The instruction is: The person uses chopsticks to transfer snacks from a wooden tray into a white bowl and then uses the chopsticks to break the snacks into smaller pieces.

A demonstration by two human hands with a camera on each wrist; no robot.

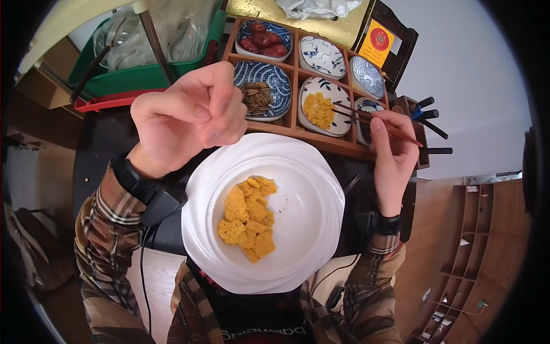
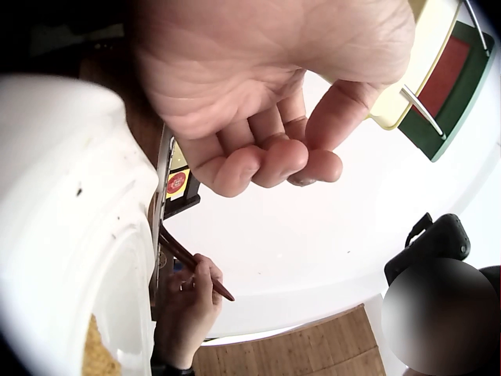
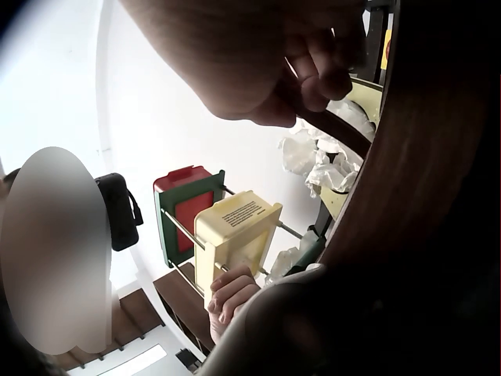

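My right hand (image 1: 395, 155) grips a pair of dark brown chopsticks (image 1: 360, 117). Their tips reach over small yellow pieces (image 1: 318, 110) in a leaf-patterned dish (image 1: 314, 86). That dish sits in a compartment of a wooden divided tray (image 1: 294, 97). Raised left of the tray is my left hand (image 1: 189, 114), its fingers loosely curled; the left wrist view shows nothing in the palm. In front of me, a white wavy-rimmed plate (image 1: 312, 243) bears orange-yellow chunks (image 1: 249, 218), piled toward its left side, with a few dark specks beside them.
Other dishes in the tray hold dark red dates (image 1: 264, 41) and brown pod-like pieces (image 1: 256, 98). A green basket (image 1: 129, 74) with plastic bags stands back left. Black-tipped sticks (image 1: 427, 114) protrude at the tray's right. Crumpled white plastic (image 1: 318, 7) lies behind.
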